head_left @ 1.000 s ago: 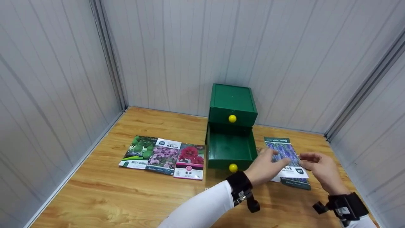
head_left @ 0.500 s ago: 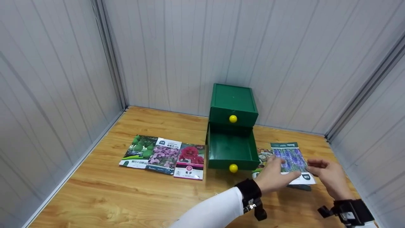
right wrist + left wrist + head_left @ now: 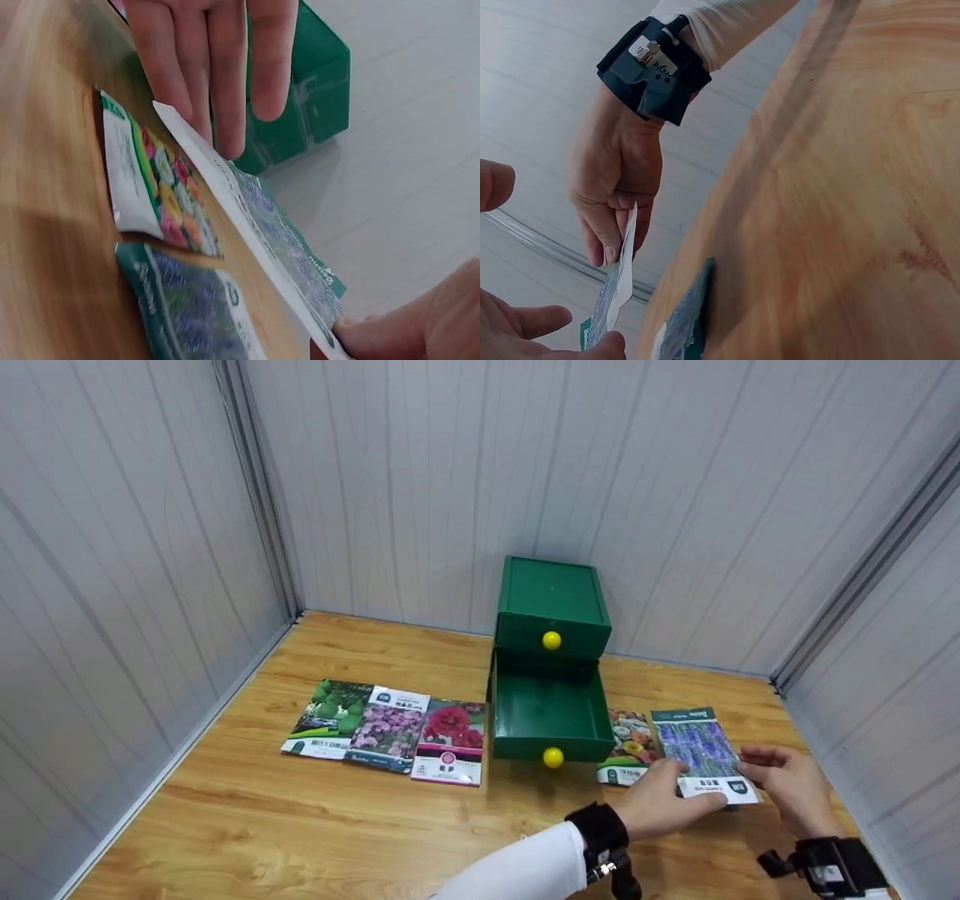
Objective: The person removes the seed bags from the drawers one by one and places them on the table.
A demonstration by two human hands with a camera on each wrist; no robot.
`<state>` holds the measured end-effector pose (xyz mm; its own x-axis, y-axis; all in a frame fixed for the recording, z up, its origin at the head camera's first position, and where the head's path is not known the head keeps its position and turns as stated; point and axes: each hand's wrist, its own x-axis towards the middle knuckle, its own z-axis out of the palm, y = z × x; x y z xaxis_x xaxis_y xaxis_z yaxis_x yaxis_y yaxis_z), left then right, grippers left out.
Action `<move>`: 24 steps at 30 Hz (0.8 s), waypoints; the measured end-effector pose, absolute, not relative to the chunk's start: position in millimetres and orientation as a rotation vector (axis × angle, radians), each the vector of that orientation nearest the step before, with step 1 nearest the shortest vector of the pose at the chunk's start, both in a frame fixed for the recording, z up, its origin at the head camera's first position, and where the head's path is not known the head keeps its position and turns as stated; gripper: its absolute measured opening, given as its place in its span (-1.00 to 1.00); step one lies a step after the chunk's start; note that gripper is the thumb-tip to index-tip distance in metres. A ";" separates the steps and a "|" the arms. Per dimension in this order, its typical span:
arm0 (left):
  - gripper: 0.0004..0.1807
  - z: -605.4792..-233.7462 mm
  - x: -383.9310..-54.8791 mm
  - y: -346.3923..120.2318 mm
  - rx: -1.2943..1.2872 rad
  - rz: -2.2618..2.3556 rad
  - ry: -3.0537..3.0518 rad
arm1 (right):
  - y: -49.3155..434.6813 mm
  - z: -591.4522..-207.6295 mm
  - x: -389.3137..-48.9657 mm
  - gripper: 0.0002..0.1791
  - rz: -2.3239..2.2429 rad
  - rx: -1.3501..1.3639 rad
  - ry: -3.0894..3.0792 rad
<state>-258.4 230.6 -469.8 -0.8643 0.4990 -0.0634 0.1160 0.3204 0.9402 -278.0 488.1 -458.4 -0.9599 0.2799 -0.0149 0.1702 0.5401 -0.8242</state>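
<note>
My right hand (image 3: pixel 791 787) pinches the right edge of a seed packet with purple flowers (image 3: pixel 694 746), thumb on its face. In the left wrist view the packet (image 3: pixel 619 289) is raised off the wood and tilted. At its left edge is my left hand (image 3: pixel 664 802), its fingers extended. The right wrist view shows those straight fingers (image 3: pixel 225 82) right at the packet's edge. Below the raised packet, a second purple-flower packet (image 3: pixel 187 307) lies on the table. Beside it lies a packet with multicoloured flowers (image 3: pixel 165 180).
A green two-drawer box (image 3: pixel 555 592) with yellow knobs stands against the back wall, its lower drawer (image 3: pixel 551 705) pulled out. Left of it lie packets showing green fruit (image 3: pixel 330 720), pink flowers (image 3: pixel 386 731) and a red flower (image 3: pixel 450 742). Pale panel walls enclose the wooden table (image 3: pixel 322 825).
Both hands have moved right and nearer to me, with the purple-flower packet between them. The multicoloured-flower packet by the drawer has come into sight.
</note>
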 end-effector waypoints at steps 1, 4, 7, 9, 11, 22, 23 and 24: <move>-0.24 -471.7 -257.5 232.3 0.549 1.564 2.242 | 490.4 -460.3 -277.9 -0.42 1.419 -0.395 -2.641; -0.26 -476.7 -254.8 237.4 0.552 1.579 2.214 | 497.0 -466.4 -277.3 -0.42 1.473 -0.429 -2.619; -0.28 -481.6 -252.3 242.4 0.576 1.595 2.197 | 502.9 -471.0 -277.9 -0.41 1.508 -0.503 -2.602; -0.29 -484.6 -251.4 245.8 0.602 1.596 2.198 | 506.3 -473.3 -278.7 -0.41 1.503 -0.561 -2.595; -0.30 -487.2 -251.0 249.5 0.634 1.593 2.197 | 509.7 -475.3 -279.1 -0.42 1.494 -0.614 -2.590; -0.34 -500.7 -257.9 259.1 0.720 1.473 2.121 | 519.7 -494.2 -278.7 -0.41 1.483 -0.770 -2.569; -0.34 -501.9 -258.6 258.6 0.711 1.457 2.119 | 519.8 -496.4 -279.2 -0.40 1.500 -0.776 -2.560; -0.33 -503.2 -259.3 258.6 0.713 1.442 2.119 | 520.1 -498.7 -279.3 -0.40 1.509 -0.781 -2.554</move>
<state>-259.3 258.6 -503.2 -0.7509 0.6535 -0.0950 0.1515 0.3104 0.9384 -279.3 520.1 -498.7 -0.8677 0.4600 -0.1883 0.3869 0.3874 -0.8368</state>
